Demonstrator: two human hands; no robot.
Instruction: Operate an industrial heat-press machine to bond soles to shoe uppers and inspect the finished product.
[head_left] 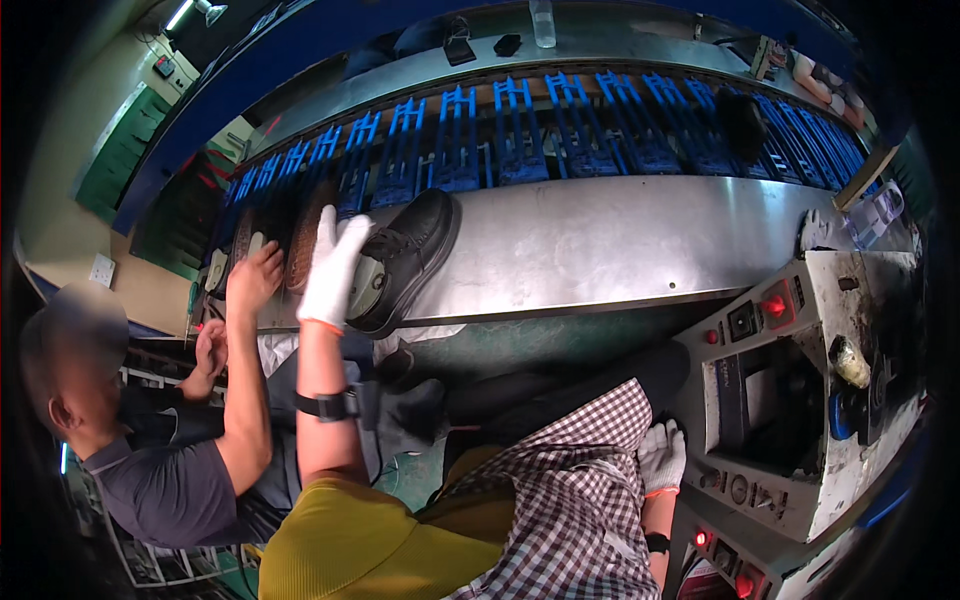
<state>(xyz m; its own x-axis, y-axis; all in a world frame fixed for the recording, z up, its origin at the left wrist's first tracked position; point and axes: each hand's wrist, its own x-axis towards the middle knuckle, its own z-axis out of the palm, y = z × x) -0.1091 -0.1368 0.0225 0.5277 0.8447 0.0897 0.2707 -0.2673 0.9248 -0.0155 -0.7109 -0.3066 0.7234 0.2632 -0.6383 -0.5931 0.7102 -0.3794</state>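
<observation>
A black lace-up shoe (432,245) lies on the metal bench at the left, with a pale block with a metal plate filling its opening. My left hand (335,268), in a white glove, is over the shoe's left side with thumb and fingers apart. Whether it touches the shoe I cannot tell. Just left of that hand stands a brown, textured shoe-shaped piece (303,250), partly hidden by it. Low at the right, my right hand (661,457), also white-gloved, hangs beside the checked apron (570,490) with its fingers loosely extended and nothing visible in them.
Blue forked racks (515,130) run in a row behind the metal bench (590,235). A control box (770,380) with red lights stands at the right. On the left sits a co-worker (165,480), one hand (254,280) at another dark shoe-shaped piece. A clear bottle (543,24) stands at the back.
</observation>
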